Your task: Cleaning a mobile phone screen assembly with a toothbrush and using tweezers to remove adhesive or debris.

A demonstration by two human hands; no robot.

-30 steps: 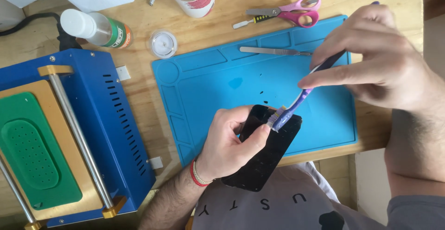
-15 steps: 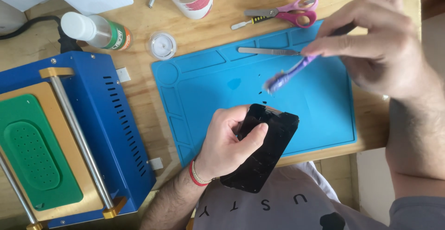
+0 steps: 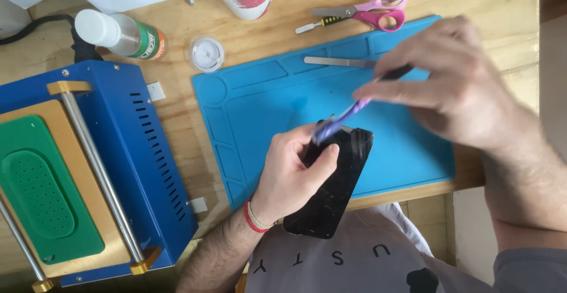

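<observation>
A: Where's the black rectangular glass phone panel [image 3: 331, 187]?

B: At six o'clock over the blue silicone mat [image 3: 266, 104], pinched by the left hand [image 3: 289, 175].

A: Risk?

B: The right hand [image 3: 455, 86] pinches a purple toothbrush [image 3: 342, 119]; hard scrubbing might crack it.

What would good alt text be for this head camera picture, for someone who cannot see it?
Seen from above, a person's left hand holds a flat black phone-like slab over a blue rubber work mat while the right hand brings a purple-handled brush to its top end. Pink-handled scissors and a blue metal machine sit on the wooden table.
</observation>
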